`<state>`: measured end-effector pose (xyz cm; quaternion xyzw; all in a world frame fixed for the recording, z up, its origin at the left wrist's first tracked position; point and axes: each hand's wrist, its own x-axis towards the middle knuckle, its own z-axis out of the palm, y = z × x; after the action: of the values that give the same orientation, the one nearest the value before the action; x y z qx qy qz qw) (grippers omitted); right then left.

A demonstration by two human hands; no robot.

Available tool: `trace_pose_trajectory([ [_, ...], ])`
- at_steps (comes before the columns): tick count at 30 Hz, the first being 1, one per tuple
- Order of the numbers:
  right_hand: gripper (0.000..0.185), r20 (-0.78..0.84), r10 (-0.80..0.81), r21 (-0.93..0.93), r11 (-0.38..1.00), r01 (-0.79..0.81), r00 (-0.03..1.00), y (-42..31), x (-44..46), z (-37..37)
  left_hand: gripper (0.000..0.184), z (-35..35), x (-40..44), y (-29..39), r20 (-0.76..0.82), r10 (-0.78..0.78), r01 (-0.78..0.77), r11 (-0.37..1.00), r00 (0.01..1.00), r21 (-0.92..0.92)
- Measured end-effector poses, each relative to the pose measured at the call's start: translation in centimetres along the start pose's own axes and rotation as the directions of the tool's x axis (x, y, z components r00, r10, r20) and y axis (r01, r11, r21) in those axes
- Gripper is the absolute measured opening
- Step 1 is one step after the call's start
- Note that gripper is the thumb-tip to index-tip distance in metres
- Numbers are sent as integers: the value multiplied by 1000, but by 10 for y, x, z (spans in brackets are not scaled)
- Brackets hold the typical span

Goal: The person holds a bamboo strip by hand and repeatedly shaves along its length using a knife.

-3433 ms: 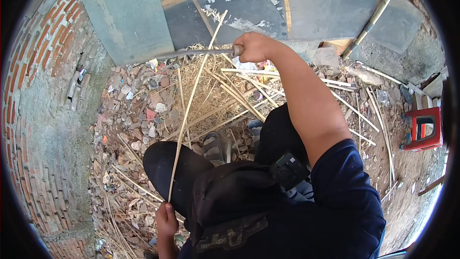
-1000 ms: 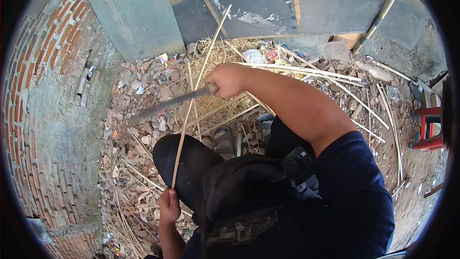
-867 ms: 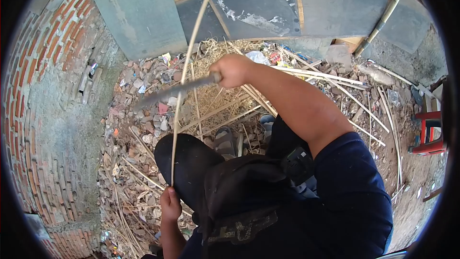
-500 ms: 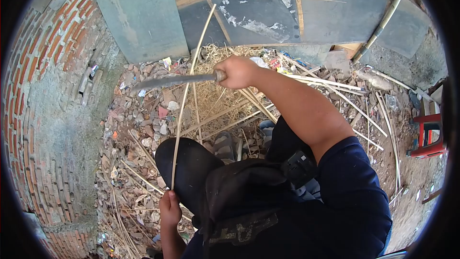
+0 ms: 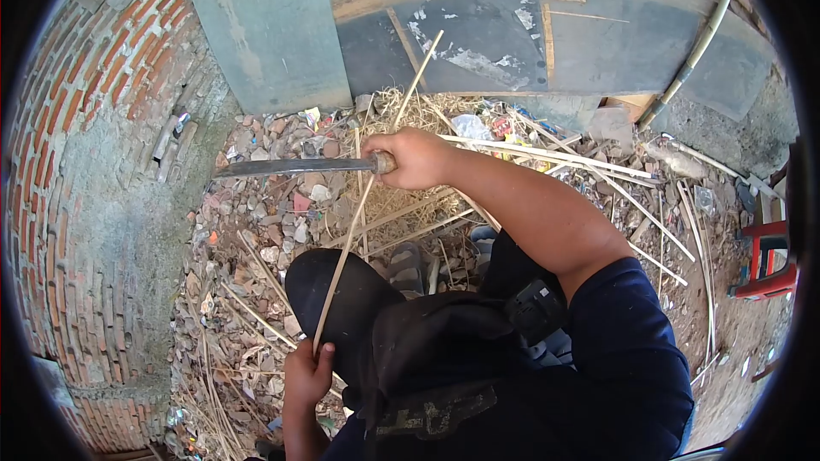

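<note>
My right hand (image 5: 412,158) is closed round the handle of a machete (image 5: 299,167), whose long dark blade points left, roughly level. A thin pale strip, apparently bamboo (image 5: 343,256), slants up from my left hand (image 5: 308,373) across my dark-clad knee. My left fingers and thumb pinch its lower end. Higher up, the strip passes at my right hand and shows again beyond it, bent somewhat to the right. Whether the right fingers also touch the strip is hidden.
Below the right hand lie pale shavings (image 5: 401,205) on brick rubble (image 5: 273,239). More long strips (image 5: 555,151) lie to the right. A brick wall (image 5: 85,205) stands left, dark panels (image 5: 487,34) ahead, and a red stool (image 5: 764,260) at far right.
My right hand and the machete have come slightly lower, and the blade is now more level. The strip's upper part has swung right and bent. My left hand keeps its pinch.
</note>
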<state>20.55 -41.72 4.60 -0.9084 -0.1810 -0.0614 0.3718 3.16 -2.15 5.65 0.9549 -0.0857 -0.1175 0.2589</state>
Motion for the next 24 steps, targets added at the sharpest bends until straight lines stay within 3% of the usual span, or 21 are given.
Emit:
trace_pose_trajectory([
  [7,28,66,159,-127,981,-150,985,-4,-3,-20,32,-3,-1,-8,-117,1,8,997,993,80],
  [13,26,-16,94,-141,985,-95,995,27,-3,-19,23,-5,-36,-55,-94,-68,76,994,993,79],
  [17,28,1,146,-203,969,-143,989,26,-6,-28,19,-6,-58,-83,-178,-117,140,983,977,118],
  [20,35,-12,172,-214,962,-171,985,26,-5,-29,17,-5,-62,-90,-154,-95,123,975,984,187],
  [21,37,-35,176,-204,962,-179,984,26,-6,-30,21,-5,-60,-77,-137,-136,155,978,981,138],
  [24,43,-53,217,-200,954,-223,975,12,-8,-40,29,4,-55,-78,-78,-37,34,999,996,-42],
])
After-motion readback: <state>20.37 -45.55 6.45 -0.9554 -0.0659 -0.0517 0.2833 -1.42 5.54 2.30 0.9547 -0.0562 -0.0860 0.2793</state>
